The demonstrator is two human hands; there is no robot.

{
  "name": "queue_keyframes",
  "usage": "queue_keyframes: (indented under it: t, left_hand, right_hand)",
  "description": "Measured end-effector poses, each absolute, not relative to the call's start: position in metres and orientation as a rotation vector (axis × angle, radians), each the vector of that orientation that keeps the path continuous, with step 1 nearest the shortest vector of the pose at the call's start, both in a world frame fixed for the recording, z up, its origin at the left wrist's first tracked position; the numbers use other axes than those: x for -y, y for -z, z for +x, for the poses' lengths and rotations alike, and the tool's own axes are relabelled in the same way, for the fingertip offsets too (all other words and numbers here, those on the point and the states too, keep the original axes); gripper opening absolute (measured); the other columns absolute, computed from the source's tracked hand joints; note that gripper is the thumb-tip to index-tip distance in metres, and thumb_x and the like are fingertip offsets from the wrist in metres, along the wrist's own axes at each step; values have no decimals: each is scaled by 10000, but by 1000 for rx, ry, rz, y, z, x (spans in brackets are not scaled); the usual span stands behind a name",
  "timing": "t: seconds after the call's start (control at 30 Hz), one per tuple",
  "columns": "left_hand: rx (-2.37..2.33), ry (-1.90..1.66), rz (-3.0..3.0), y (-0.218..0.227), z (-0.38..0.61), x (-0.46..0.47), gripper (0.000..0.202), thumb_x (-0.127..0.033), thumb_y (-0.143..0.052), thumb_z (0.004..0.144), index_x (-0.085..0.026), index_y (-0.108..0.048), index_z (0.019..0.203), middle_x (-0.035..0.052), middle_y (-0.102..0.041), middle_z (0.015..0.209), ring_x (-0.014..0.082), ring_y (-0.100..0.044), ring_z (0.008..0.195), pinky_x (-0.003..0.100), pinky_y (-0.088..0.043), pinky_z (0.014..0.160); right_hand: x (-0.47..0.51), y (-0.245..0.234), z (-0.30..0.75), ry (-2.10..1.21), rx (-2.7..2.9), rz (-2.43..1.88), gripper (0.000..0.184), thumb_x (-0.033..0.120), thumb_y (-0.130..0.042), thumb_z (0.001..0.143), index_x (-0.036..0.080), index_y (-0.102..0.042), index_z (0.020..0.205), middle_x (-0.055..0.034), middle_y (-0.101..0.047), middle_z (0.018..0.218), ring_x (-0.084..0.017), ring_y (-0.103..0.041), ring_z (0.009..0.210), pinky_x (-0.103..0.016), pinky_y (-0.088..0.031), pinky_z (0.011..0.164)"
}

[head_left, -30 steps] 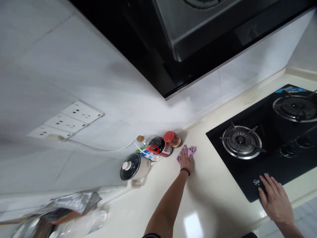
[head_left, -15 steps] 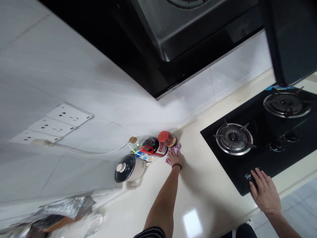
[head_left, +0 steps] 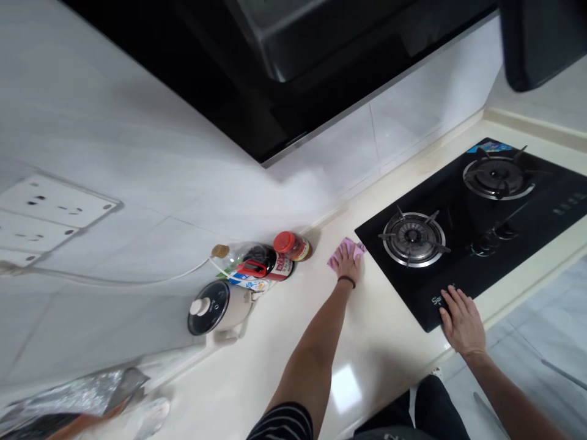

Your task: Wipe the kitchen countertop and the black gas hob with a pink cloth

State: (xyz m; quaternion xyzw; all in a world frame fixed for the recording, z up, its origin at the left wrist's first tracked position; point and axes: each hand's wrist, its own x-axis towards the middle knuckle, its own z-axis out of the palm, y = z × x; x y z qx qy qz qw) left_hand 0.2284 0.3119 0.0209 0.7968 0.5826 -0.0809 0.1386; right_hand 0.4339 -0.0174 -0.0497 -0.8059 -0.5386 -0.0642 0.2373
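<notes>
The pink cloth (head_left: pixel 350 242) is held against the tabletop (head_left: pixel 263 366) beneath the flattened left hand (head_left: pixel 347 266), between the red-lidded jar (head_left: pixel 293 246) and the stove (head_left: pixel 458 253), close by the stove's left edge; its long axis is too covered to tell. The right hand (head_left: pixel 463 324) is laid, nothing gripped, on the stove's front edge, well apart from the left and farther from the cloth.

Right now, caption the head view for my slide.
Left hand spread on a pink cloth on the pale counter beside the black hob, right hand at the hob's front edge.
</notes>
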Motion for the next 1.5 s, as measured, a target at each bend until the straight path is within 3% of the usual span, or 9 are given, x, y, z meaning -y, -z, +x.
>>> queue_keyframes:
  t: [0.23,0.33,0.5,0.63,0.8,1.07,1.17,1.37,1.5]
  left_hand:
    - [-1254,193,2496,-4,228,-160,711,-344,-381,1048,-290,-216,1738,32,-145,1829,335,-116,1684,655,-136,1349]
    - [-980,150,2599,1,211,-87,762,-387,-411,1051,-271,-133,1750,45,-142,1828,332,-103,1686,655,-165,1347]
    - [-597,122,2646,-2,175,-31,720,-468,-457,1055,-315,-250,1727,10,-159,1823,322,-146,1678,610,-177,1352]
    - [-829,229,2490,-3,140,-46,723,-433,-518,1015,-305,-335,1703,38,-207,1811,339,-180,1672,640,-163,1348]
    - [-1733,294,2145,-14,56,-91,668,-333,-351,1046,-307,-319,1713,10,-188,1812,273,-106,1690,563,-91,1370]
    - [-2669,70,1225,-15,-47,-106,652,-386,-268,1068,-297,-298,1714,60,-220,1810,280,-198,1672,564,-254,1323]
    - [-2680,6,1153,-11,-19,-134,650,-416,-280,1067,-320,-303,1709,68,-203,1812,307,-166,1678,625,-245,1306]
    - [-2367,56,1504,-27,80,-234,661,-407,-336,1063,-322,-285,1716,35,-133,1828,315,-123,1683,615,-154,1334]
    - [-1841,125,2027,-19,164,-204,667,-411,-372,1054,-328,-310,1712,32,-149,1825,377,-111,1678,687,-115,1327]
  right_hand:
    - [16,47,436,196,1482,-2218,487,365,-447,1063,119,-593,1456,-191,-605,1539,-354,-500,1453,-556,-395,1227]
    - [15,47,437,203,1478,-2208,490,368,-441,1062,121,-595,1455,-189,-608,1535,-359,-508,1446,-563,-404,1220]
    - [14,48,440,204,1465,-2209,493,372,-415,1063,136,-596,1456,-181,-616,1526,-357,-503,1451,-564,-398,1224]
    - [15,51,444,185,1454,-2191,526,395,-395,1068,132,-576,1486,-194,-617,1521,-353,-475,1473,-580,-381,1233]
    - [15,55,448,156,1441,-2115,547,396,-421,1059,132,-558,1517,-201,-600,1535,-370,-460,1480,-608,-376,1222]
    - [15,49,449,134,1438,-2057,579,396,-418,1051,120,-527,1548,-225,-583,1542,-401,-448,1477,-631,-370,1200]
    - [16,48,449,138,1440,-2059,591,416,-404,1052,120,-529,1549,-226,-592,1527,-405,-463,1461,-631,-366,1194]
    - [18,50,453,173,1467,-2046,596,417,-437,1046,104,-550,1540,-246,-620,1490,-430,-499,1432,-630,-412,1151]
    - [19,49,454,160,1456,-2039,617,421,-438,1039,121,-527,1570,-243,-617,1501,-458,-504,1437,-666,-427,1133]
